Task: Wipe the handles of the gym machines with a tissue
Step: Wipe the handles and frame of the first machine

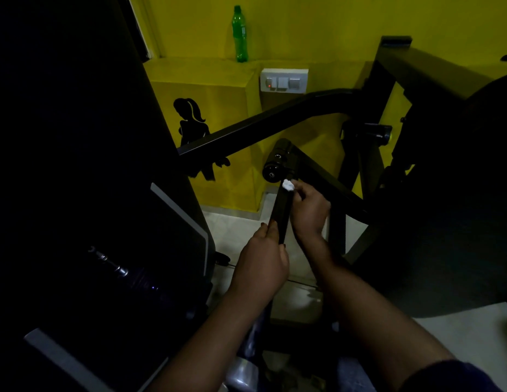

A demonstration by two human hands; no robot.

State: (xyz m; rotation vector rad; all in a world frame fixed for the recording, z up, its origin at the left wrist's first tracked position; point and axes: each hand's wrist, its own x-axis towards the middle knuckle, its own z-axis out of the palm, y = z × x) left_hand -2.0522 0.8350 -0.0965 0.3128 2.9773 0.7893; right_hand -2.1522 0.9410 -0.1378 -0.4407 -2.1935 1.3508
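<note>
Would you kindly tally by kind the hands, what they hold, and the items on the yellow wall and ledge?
Hands: 2, left hand and right hand
Tissue, pinched by the right: 1
Black bar, gripped by the left: 1
Green bottle: 1
Switch panel: 1
Total: 6
</note>
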